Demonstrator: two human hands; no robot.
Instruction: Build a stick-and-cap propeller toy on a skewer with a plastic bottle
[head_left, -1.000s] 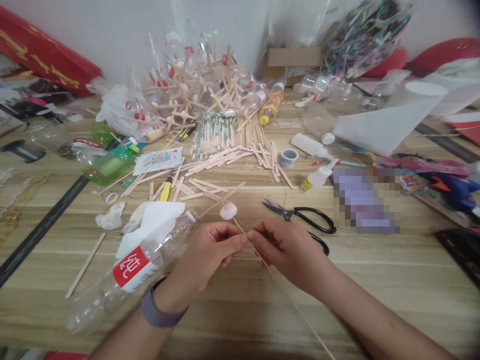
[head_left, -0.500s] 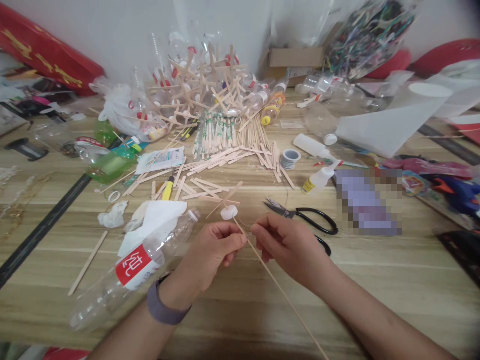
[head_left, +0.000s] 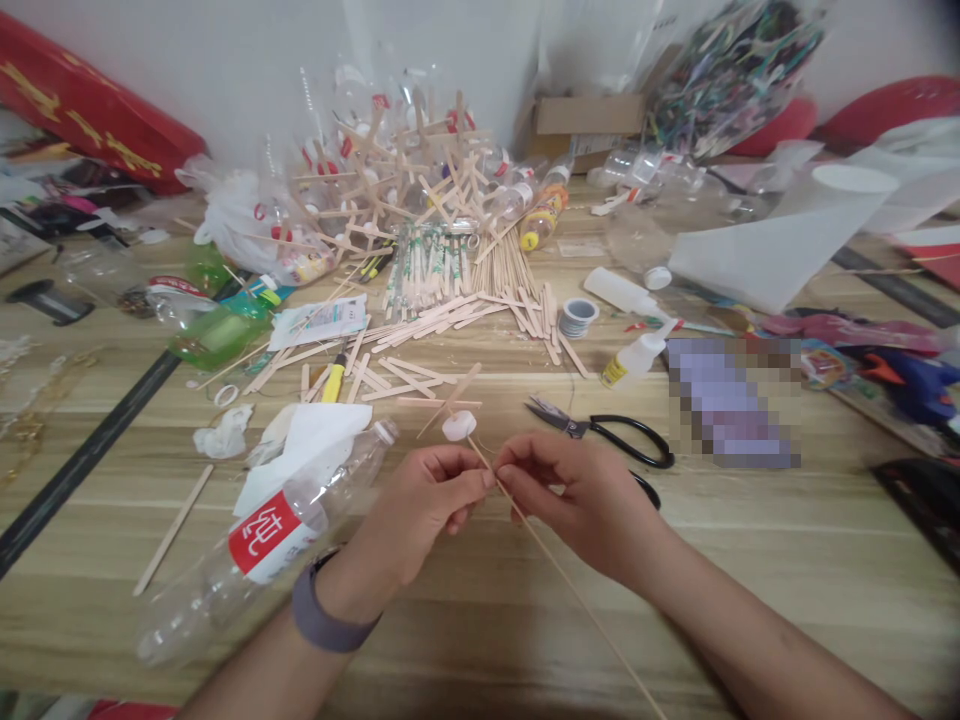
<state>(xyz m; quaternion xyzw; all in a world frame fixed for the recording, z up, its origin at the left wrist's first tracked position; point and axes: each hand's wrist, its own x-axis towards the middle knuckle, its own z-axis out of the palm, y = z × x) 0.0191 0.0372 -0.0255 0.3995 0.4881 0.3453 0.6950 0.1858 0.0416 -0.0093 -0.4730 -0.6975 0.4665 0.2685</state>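
My left hand [head_left: 431, 495], thumb and fingers closed, pinches a long thin bamboo stick [head_left: 577, 590] near its far end. The stick slants down to the bottom edge of the view. At its far tip is a small white round piece [head_left: 456, 427], with flat craft sticks [head_left: 459, 388] crossed just beyond it. My right hand [head_left: 574, 490] is closed in a pinch right beside the left fingertips, against the stick. A thin wire [head_left: 484, 444] curves from the stick toward the right fingers; its end is hidden in them. Black-handled scissors [head_left: 577, 425] lie behind the right hand.
A clear plastic bottle [head_left: 217, 585] lies left of my left arm. Craft sticks [head_left: 427, 325] are scattered ahead, before a heap of bottles [head_left: 360, 130]. A wire spool [head_left: 577, 317], a glue bottle [head_left: 634, 360] and a white paper cone [head_left: 772, 245] stand right of centre.
My right hand has shifted slightly left, so its pinched fingertips now meet the stick beside my left thumb. The left hand keeps its hold.
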